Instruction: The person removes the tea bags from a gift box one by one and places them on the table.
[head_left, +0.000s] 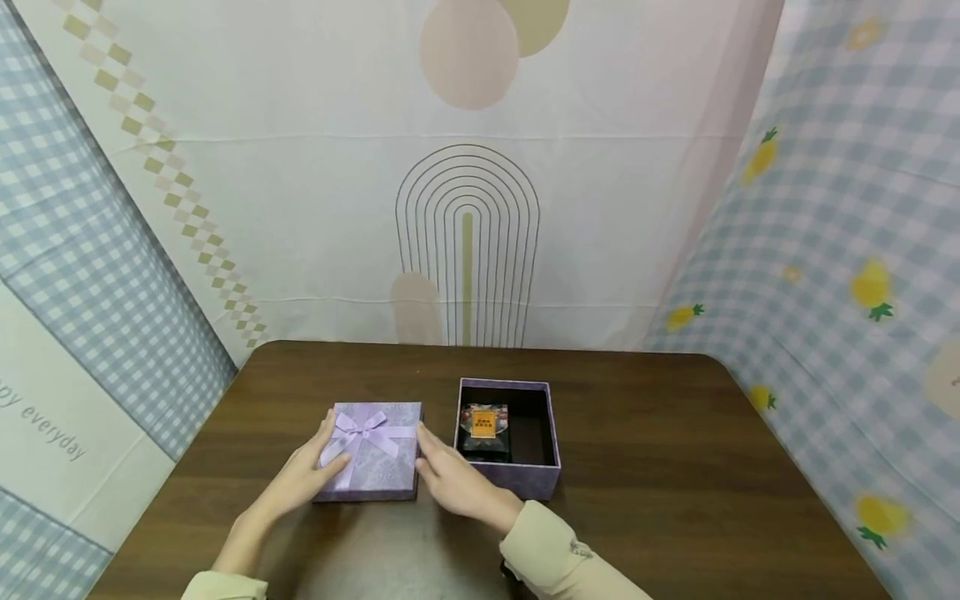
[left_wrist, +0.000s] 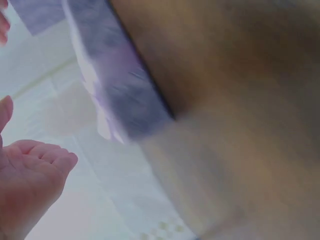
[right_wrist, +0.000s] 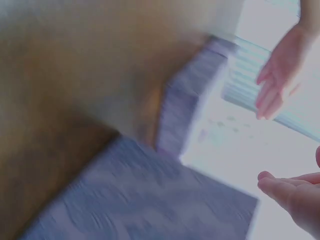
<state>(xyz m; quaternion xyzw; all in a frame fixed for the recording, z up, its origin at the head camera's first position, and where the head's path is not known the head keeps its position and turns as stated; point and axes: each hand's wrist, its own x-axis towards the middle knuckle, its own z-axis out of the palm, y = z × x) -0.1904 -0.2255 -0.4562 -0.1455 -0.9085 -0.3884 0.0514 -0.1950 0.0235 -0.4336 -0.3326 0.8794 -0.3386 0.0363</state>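
Observation:
A purple gift box lid (head_left: 378,468) with a lilac ribbon bow lies flat on the table, left of the open box. My left hand (head_left: 303,475) is at the lid's left edge, thumb apart and reaching over the ribbon in the head view. At the opposite edge is my right hand (head_left: 459,485), fingers extended, between the lid and the matching purple box (head_left: 517,477). Inside that box, on its left side, sits a black packet (head_left: 483,446) with an orange label. Both wrist views show relaxed, uncurled fingers around the purple lid (left_wrist: 120,75), neither hand gripping anything.
The dark brown wooden table (head_left: 660,467) extends right of the box and behind it. A pale patterned cloth (head_left: 337,208) hangs along the back edge. Blue checked cloths (head_left: 810,350) hang at both sides.

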